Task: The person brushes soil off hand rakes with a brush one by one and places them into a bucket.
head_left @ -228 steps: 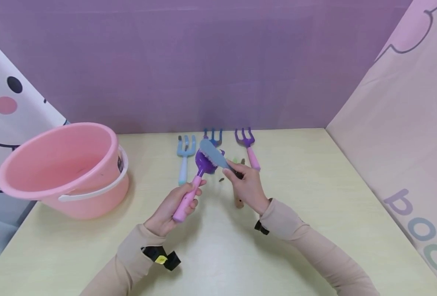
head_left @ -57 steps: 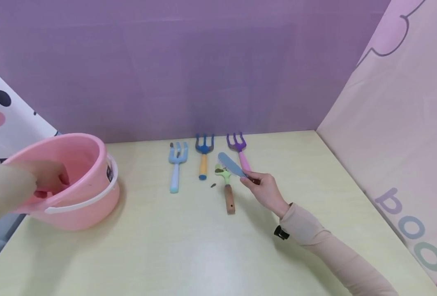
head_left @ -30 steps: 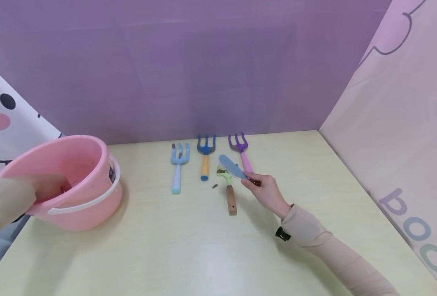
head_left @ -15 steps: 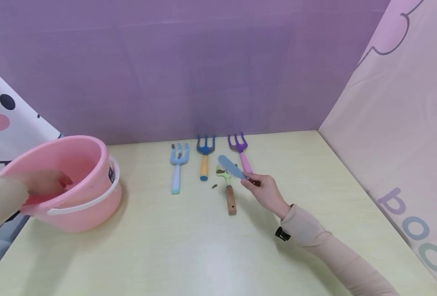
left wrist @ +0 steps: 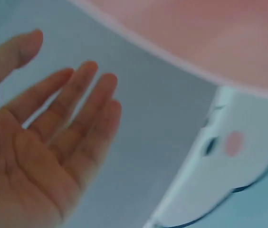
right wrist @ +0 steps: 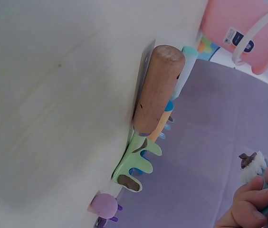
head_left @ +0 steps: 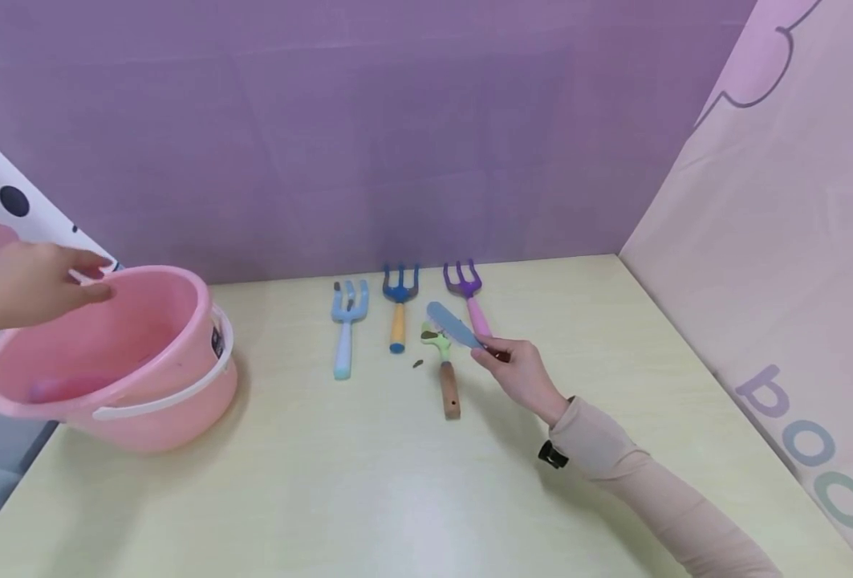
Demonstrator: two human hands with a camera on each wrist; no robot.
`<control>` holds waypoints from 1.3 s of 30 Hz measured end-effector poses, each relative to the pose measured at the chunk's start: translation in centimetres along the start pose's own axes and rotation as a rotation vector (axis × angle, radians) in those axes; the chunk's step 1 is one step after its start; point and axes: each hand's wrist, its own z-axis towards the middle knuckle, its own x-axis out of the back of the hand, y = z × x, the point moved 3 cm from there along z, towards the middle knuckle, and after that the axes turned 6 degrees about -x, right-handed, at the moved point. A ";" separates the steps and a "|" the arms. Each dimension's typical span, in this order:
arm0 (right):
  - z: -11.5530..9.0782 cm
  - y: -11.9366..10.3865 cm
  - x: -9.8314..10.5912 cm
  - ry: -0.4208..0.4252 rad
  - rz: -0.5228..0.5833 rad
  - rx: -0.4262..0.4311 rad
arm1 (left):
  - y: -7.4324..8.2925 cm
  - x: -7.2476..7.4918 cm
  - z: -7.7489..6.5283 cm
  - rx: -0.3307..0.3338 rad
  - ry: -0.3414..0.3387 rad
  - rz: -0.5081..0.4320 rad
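My left hand (head_left: 32,285) hovers over the far-left rim of the pink bucket (head_left: 159,409), fingers spread and holding nothing. The left wrist view shows its bare palm (left wrist: 34,175) beside the rim. A blurred purple shape (head_left: 46,389) lies inside the bucket. In my right hand (head_left: 520,373) is a brush (head_left: 449,323) with a blue back and white bristles, pinched by its dark handle. Its head is over a green hand fork (head_left: 449,389) with a wooden handle and brown smudges. In the right wrist view, a brown bit (right wrist: 247,160) clings to the bristles (right wrist: 253,172).
Three more hand forks lie in a row behind: a light blue one (head_left: 344,345), a blue one with a yellow handle (head_left: 397,321) and a purple one with a pink handle (head_left: 477,313). A brown crumb (head_left: 417,364) sits on the table (head_left: 368,482). A purple backdrop (head_left: 426,136) stands behind.
Earliest, my left hand held a purple hand shovel by its pink handle under the brush. Later it reached inside the bucket; now it has risen out, bare. The right hand has shifted slightly right.
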 end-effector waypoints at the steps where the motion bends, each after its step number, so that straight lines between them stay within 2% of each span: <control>1: 0.0 0.0 0.0 0.001 0.002 0.002 | 0.9 0.7 -0.2 -0.012 0.046 0.048; 4: 0.1 -0.1 0.1 0.004 0.004 0.007 | 3.6 2.3 -0.9 -0.041 0.161 0.129; 6: 0.1 -0.2 0.1 0.006 0.005 0.006 | 5.2 2.3 -1.6 -0.078 0.256 0.105; 8: 0.1 -0.2 0.1 0.006 0.000 0.004 | 7.0 1.8 -2.4 -0.121 0.335 0.023; 10: 0.2 -0.3 0.1 0.003 -0.001 0.004 | 8.7 0.7 -3.2 -0.174 0.366 -0.068; 13: 0.2 -0.3 0.1 0.000 -0.004 0.002 | 10.9 -1.4 -3.4 -0.246 0.390 -0.141; 17: 0.2 -0.3 0.1 0.004 0.000 -0.004 | 12.8 -4.5 -2.1 -0.304 0.336 -0.189; 22: 0.1 -0.3 0.0 0.005 0.003 -0.010 | 13.8 -8.5 0.3 -0.243 0.130 -0.314; 25: 0.1 -0.3 -0.1 0.002 -0.002 -0.006 | 14.2 -11.0 2.0 -0.215 0.055 -0.367; 32: 0.0 -0.2 -0.1 -0.008 -0.009 -0.011 | 15.0 -15.7 6.5 -0.188 0.006 -0.435; 39: 0.1 -0.3 0.0 -0.003 -0.010 -0.008 | 15.1 -18.5 10.9 -0.106 -0.078 -0.455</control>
